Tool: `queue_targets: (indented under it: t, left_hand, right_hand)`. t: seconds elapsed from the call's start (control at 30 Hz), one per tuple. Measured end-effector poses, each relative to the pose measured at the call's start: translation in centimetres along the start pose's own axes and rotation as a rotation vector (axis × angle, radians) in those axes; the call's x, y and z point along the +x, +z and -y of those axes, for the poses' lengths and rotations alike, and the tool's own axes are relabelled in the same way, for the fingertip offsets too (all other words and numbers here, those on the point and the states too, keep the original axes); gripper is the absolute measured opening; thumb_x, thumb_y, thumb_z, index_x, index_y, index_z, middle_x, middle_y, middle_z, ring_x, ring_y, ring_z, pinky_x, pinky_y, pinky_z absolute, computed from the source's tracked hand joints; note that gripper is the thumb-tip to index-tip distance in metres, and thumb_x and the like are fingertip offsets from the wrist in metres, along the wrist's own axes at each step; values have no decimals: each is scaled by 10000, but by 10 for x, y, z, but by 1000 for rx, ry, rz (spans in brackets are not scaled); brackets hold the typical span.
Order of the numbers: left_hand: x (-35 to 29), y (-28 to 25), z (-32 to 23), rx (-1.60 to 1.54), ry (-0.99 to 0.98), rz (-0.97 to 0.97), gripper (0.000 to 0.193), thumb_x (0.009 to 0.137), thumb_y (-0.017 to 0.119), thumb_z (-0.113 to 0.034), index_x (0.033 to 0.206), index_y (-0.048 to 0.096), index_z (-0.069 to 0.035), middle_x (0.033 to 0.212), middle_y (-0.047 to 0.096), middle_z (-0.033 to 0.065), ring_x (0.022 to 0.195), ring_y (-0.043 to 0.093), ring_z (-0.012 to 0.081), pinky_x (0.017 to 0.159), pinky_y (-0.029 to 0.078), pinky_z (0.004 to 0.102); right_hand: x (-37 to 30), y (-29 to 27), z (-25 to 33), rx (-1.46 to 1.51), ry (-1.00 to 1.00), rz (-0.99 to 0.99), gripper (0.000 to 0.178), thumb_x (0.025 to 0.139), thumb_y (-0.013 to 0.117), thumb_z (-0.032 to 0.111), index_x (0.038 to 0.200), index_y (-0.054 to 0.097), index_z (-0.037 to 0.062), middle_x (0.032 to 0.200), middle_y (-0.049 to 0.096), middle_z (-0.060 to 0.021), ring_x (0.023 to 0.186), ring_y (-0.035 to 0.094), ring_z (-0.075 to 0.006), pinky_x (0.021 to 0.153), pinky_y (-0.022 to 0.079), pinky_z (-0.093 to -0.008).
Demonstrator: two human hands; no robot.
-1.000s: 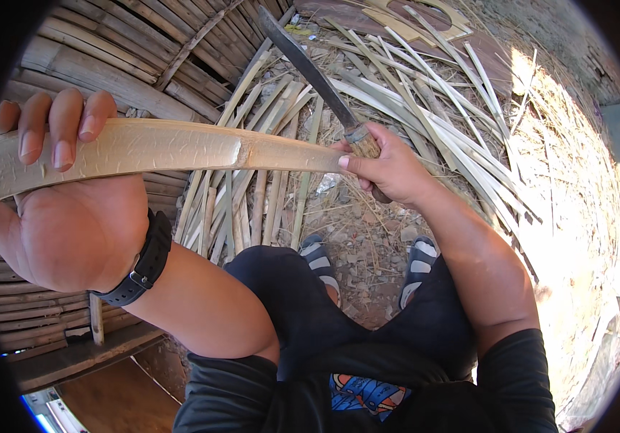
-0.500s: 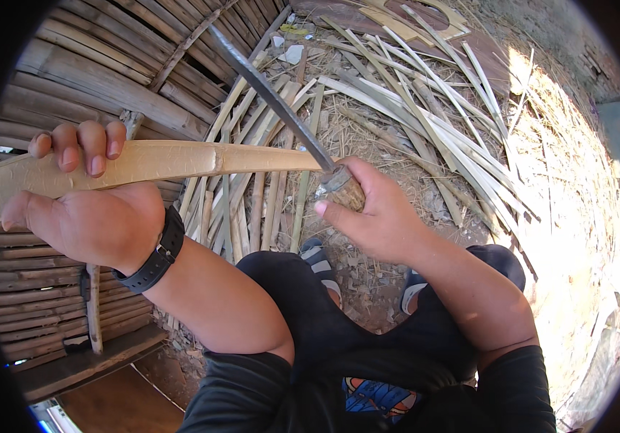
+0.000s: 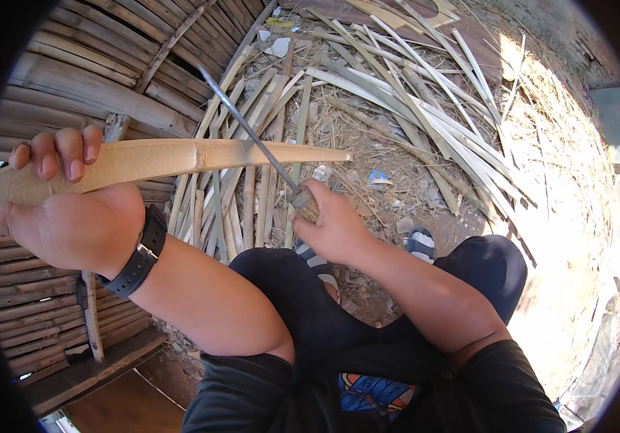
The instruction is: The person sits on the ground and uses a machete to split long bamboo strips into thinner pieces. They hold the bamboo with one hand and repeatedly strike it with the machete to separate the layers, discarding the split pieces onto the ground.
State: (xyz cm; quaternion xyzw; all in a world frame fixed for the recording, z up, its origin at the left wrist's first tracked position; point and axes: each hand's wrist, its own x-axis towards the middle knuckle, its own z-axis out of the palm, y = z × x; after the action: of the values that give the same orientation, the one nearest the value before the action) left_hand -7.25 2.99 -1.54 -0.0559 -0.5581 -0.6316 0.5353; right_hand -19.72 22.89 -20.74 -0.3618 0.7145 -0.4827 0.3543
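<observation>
My left hand (image 3: 72, 209) is wrapped round a long split bamboo strip (image 3: 158, 157), pale on the side facing me. The strip runs from the left rim toward the middle and narrows to its right end. A black watch sits on my left wrist. My right hand (image 3: 335, 224) grips the short wooden handle of a long-bladed knife (image 3: 249, 130). The blade slants up and left, passing over the strip; whether it touches the bamboo I cannot tell.
A slatted bamboo wall (image 3: 86, 79) stands at the left. Split bamboo strips (image 3: 418, 108) lie in heaps on the ground beyond my feet, amid straw and shavings. A board (image 3: 490, 50) lies at the far side. My knees and sandals (image 3: 420, 245) are just below my hands.
My right hand has moved left and down with the knife, and the blade has left the strip's right end. The strip's tip now shows. The view has shifted slightly.
</observation>
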Motion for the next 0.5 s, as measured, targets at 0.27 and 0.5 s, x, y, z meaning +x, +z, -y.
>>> queue_targets:
  t: [0.27, 0.5]
  left_hand:
    - [4, -24, 11, 186, 72, -215, 566, 978, 265, -655, 927, 455, -124, 723, 413, -4, 579, 387, 141, 607, 358, 314]
    - [3, -42, 9, 314, 99, -397, 596, 977, 196, -672, 910, 427, -126, 707, 393, -2, 563, 356, 143, 578, 345, 311]
  right_hand:
    - [29, 25, -145, -125, 284, -199, 464, 811, 663, 215, 1181, 522, -28, 903, 655, -267, 865, 662, -405, 771, 503, -461]
    - [15, 32, -44, -17, 102, 26, 443, 803, 650, 190, 1163, 516, -30, 853, 644, -278, 847, 658, -429, 752, 502, -481]
